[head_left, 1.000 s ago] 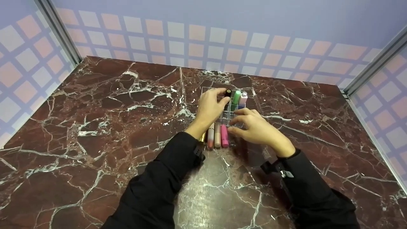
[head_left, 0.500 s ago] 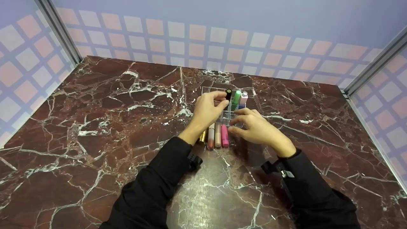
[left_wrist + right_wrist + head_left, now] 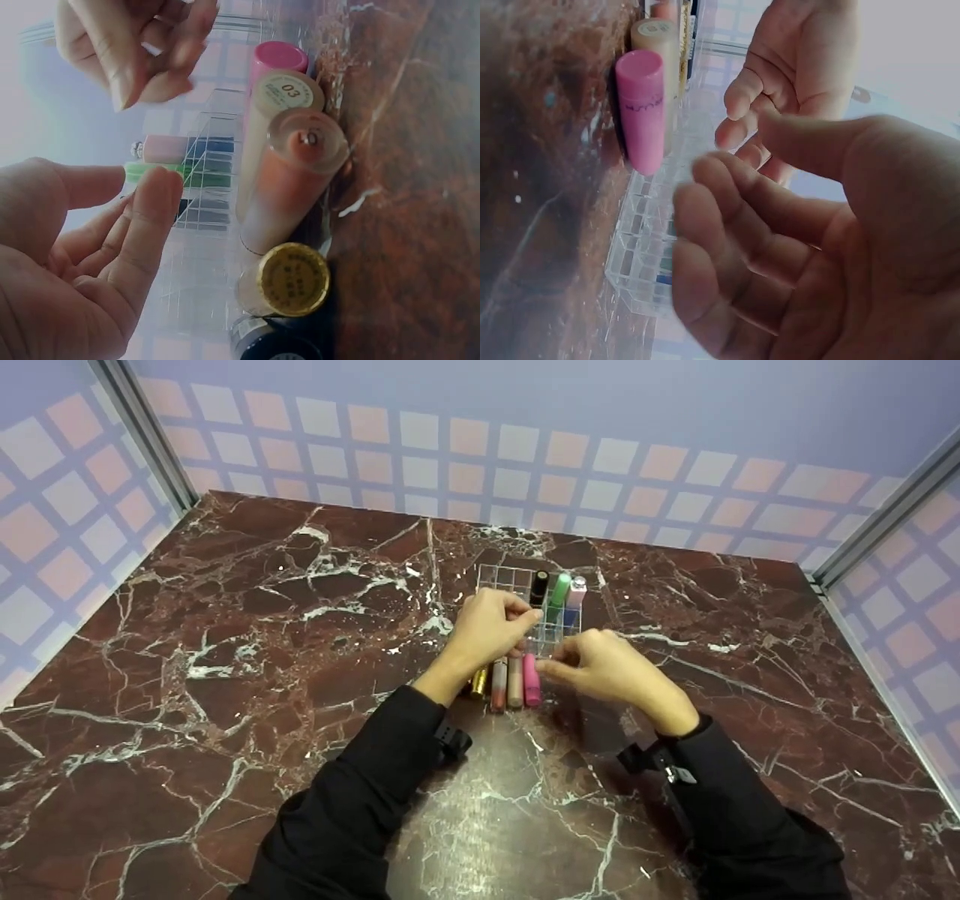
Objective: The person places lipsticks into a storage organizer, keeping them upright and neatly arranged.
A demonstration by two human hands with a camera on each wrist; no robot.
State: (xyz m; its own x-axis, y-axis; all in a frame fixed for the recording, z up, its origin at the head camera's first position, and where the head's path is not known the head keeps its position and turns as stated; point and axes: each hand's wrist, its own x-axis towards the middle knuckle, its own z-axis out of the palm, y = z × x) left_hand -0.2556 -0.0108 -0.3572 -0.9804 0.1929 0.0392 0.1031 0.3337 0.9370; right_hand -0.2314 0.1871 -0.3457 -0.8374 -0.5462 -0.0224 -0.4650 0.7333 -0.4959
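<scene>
A clear divided organizer (image 3: 499,577) stands beyond both hands. Three tubes stand upright in it: a black one (image 3: 538,585), a green one (image 3: 559,589) and a pink-and-blue one (image 3: 576,592). My left hand (image 3: 484,626) hovers over the organizer's near left part, thumb and fingers apart with nothing between them. Close by on the right, my right hand (image 3: 604,667) holds nothing, its fingers loosely bent beside a pink tube (image 3: 641,112). Left of that tube lie a beige tube (image 3: 514,686) marked 03, an orange-red gloss tube (image 3: 300,165) and a gold-ended tube (image 3: 294,279).
A dark-ended tube (image 3: 277,341) lies beyond the gold one. Everything rests on a dark red marbled table (image 3: 262,660). A patterned panel (image 3: 517,442) closes off the back, and side panels stand at left and right.
My left hand has drawn back from the black tube toward me, leaving it upright in the organizer. My right hand has lowered slightly toward me.
</scene>
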